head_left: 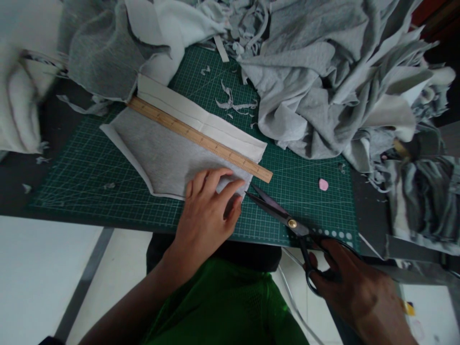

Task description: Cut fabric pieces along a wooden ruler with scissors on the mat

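Scissors gaping at the grey fabric, my right hand fingers through the handles, left hand loosely spread on top. Ruler's laid, cutting looks unfinished tbh.

Leaning over grey fabric on a green cutting mat
Resting left hand on it; gripping parted scissors in right hand.

Wooden ruler, centre of the frame: graduation marks; any figures too small to read.
Cutting mat, middle: printed grid and a row of pale dots, lower right; no legible wording.
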Tool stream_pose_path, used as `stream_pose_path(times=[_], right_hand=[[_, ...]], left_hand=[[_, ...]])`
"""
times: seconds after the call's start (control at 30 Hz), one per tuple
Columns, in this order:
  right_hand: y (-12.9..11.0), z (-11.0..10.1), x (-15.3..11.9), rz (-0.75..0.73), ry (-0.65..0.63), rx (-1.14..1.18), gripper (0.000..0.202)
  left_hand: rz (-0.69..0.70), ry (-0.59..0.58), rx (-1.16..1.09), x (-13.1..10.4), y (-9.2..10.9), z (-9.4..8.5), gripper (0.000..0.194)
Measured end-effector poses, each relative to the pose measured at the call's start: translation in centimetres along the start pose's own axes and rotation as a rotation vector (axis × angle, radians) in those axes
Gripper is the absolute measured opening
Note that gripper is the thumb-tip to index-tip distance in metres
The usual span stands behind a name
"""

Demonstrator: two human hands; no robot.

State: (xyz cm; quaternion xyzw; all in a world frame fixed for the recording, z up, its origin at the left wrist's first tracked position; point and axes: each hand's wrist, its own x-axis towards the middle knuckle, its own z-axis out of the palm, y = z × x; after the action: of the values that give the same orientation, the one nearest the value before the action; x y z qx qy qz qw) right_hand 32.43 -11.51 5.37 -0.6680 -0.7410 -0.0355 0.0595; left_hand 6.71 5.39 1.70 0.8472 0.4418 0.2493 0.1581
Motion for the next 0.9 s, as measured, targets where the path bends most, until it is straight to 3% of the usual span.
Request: stream_pose_path(times=[0.33,0.9], right_hand=[[1.3,0.4,-0.9,-0.083,0.001,-0.039,0.018],[-0.3,-0.2,0.9,-0.049,0.021,-0.002,0.029]], left_hand=[[0.009,-0.005,0.007,0.0,0.0,0.1,0.030],[0.016,-0.004,0.006,0.0,-0.1,0.0,0.031]])
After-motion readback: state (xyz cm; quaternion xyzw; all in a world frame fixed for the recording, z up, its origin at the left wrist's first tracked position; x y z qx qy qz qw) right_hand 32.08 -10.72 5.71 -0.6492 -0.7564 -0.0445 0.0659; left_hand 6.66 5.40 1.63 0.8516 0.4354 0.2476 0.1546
